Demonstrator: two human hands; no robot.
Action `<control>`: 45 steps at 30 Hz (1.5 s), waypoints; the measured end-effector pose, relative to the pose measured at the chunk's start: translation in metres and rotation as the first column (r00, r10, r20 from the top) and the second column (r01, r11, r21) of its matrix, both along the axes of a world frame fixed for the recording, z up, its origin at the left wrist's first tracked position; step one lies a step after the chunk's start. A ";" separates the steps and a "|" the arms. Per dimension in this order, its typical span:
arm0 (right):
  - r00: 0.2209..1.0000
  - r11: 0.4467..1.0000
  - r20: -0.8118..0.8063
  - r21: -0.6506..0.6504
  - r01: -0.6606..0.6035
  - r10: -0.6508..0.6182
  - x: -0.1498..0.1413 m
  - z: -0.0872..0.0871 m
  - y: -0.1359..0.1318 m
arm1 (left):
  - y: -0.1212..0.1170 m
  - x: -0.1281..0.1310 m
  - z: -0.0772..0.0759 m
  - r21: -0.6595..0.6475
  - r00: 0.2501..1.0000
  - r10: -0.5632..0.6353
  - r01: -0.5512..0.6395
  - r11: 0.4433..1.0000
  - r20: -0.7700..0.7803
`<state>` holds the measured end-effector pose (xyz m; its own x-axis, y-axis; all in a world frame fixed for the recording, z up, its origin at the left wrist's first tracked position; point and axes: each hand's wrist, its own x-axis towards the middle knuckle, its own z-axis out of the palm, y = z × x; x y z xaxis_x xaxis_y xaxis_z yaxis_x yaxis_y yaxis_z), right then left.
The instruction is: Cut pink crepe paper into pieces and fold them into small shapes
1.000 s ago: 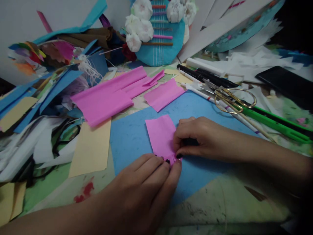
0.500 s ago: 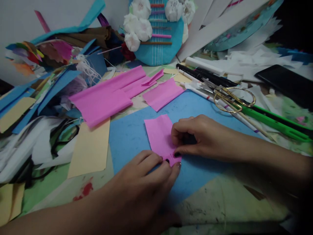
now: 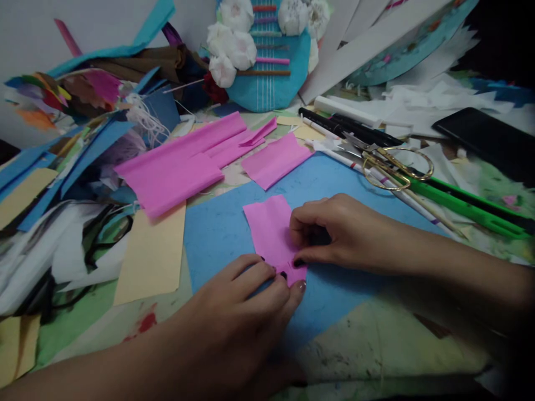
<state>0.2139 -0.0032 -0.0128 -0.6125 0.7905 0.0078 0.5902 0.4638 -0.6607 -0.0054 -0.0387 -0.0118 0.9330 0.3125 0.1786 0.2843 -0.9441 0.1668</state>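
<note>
A small piece of pink crepe paper point(image 3: 270, 225) lies on a blue sheet point(image 3: 221, 234), slightly crumpled along its near edge. My left hand point(image 3: 254, 306) has its fingers curled down on that near edge, with the dark-nailed tips pressed to the paper. On the right side of the same piece, my right hand point(image 3: 330, 234) is closed, its thumb on the paper by the near corner and its other fingers bent in. The right fingertips are partly hidden behind the hand.
Beyond the blue sheet are a larger pink crepe paper point(image 3: 175, 181) and another pink piece point(image 3: 276, 160). Gold-handled scissors point(image 3: 397, 167), a green cutter point(image 3: 468, 206) and pens lie right. A blue paper guitar point(image 3: 267, 89) with white flowers stands behind; paper scraps crowd the left.
The whole view has shifted slightly, so everything sits a little further left. Both hands keep almost the same place on the pink crepe paper.
</note>
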 end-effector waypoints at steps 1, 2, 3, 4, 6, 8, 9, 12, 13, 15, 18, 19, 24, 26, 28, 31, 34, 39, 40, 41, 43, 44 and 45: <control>1.000 1.000 0.000 0.002 0.001 -0.001 0.000 0.000 0.000 | 0.000 0.000 0.000 0.000 1.000 -0.004 0.004 1.000 0.001; 1.000 1.000 0.002 0.004 0.001 -0.001 0.000 0.000 0.000 | 0.001 0.000 0.001 0.001 1.000 -0.007 0.007 1.000 0.001; 1.000 1.000 0.005 0.009 0.000 0.000 0.000 0.000 0.000 | 0.001 0.000 0.001 -0.001 1.000 -0.003 0.003 1.000 -0.001; 1.000 1.000 0.008 0.013 -0.001 0.001 0.001 0.000 -0.001 | 0.001 0.000 0.001 -0.003 1.000 0.000 0.000 1.000 0.001; 1.000 1.000 0.017 0.019 -0.003 0.002 0.000 0.000 -0.001 | 0.001 0.000 0.001 -0.001 1.000 0.004 -0.004 1.000 0.014; 1.000 1.000 0.021 0.028 -0.005 0.004 0.000 0.000 -0.001 | 0.001 0.000 0.001 0.007 1.000 0.002 -0.002 1.000 0.022; 1.000 0.999 0.025 0.033 -0.006 0.005 0.000 0.000 0.000 | 0.001 0.000 0.000 0.012 1.000 -0.002 0.002 1.000 0.027; 0.999 0.999 0.038 0.045 -0.003 0.001 -0.001 0.000 0.000 | 0.001 -0.001 0.000 0.020 0.999 -0.006 0.006 1.000 0.038; 0.999 0.999 0.041 0.043 0.000 -0.001 -0.001 0.000 0.000 | 0.000 -0.001 -0.001 0.024 0.999 -0.008 0.007 1.000 0.038; 0.999 0.999 0.043 0.037 0.005 -0.006 -0.001 0.000 0.000 | 0.000 -0.001 -0.001 0.031 0.999 -0.010 0.009 0.999 0.035; 0.999 0.999 0.043 0.030 0.010 -0.011 -0.001 0.000 0.000 | 0.000 -0.002 -0.001 0.034 1.000 -0.009 0.008 0.999 0.029; 0.999 0.999 0.042 0.030 0.012 -0.013 -0.001 0.000 0.000 | 0.000 -0.002 0.000 0.033 1.000 -0.006 0.005 0.999 0.029; 0.999 0.999 0.037 0.029 0.014 -0.015 -0.001 -0.001 -0.001 | 0.002 -0.003 0.002 0.036 0.999 -0.037 0.037 0.999 -0.007; 0.999 1.000 0.041 0.024 0.012 -0.013 -0.001 0.000 -0.001 | 0.003 -0.005 0.002 0.068 0.997 -0.076 0.077 0.995 -0.013; 0.999 1.000 0.049 0.025 0.016 -0.017 -0.001 0.000 -0.001 | 0.004 -0.008 0.002 0.107 0.996 -0.090 0.090 0.990 -0.007; 0.999 0.999 0.047 0.032 0.019 -0.020 -0.001 0.000 0.000 | 0.004 -0.011 0.001 0.132 0.996 -0.075 0.069 0.989 0.040; 0.999 1.000 0.034 0.023 0.011 -0.012 -0.001 -0.001 0.000 | 0.004 -0.010 0.000 0.127 0.994 -0.066 0.054 0.990 0.089; 0.999 1.000 0.045 0.015 0.014 -0.014 -0.002 0.000 0.000 | 0.005 -0.004 0.000 0.092 0.996 -0.047 0.039 0.995 0.080; 0.999 1.000 0.046 0.018 0.014 -0.014 -0.002 0.000 0.000 | 0.005 -0.003 0.000 0.086 0.996 -0.049 0.043 0.995 0.069; 0.999 1.000 0.046 0.021 0.013 -0.014 -0.002 0.000 0.000 | 0.005 -0.003 0.000 0.078 0.998 -0.047 0.043 0.996 0.050; 0.999 1.000 0.042 0.020 0.010 -0.011 -0.002 0.000 0.000 | 0.005 -0.002 0.000 0.066 0.999 -0.049 0.049 0.997 0.009; 0.999 1.000 0.039 0.015 0.008 -0.008 -0.001 0.000 0.000 | 0.005 -0.002 0.000 0.056 0.998 -0.051 0.052 0.997 -0.021; 0.999 1.000 0.036 0.011 0.006 -0.006 -0.001 0.001 0.000 | 0.005 -0.001 0.000 0.043 0.997 -0.053 0.055 0.998 -0.048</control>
<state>0.2126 -0.0032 -0.0121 -0.6079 0.7940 -0.0054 0.6163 0.4676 -0.6336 -0.0067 -0.0341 -0.0113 0.9561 0.2540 0.1463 0.2391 -0.9645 0.1125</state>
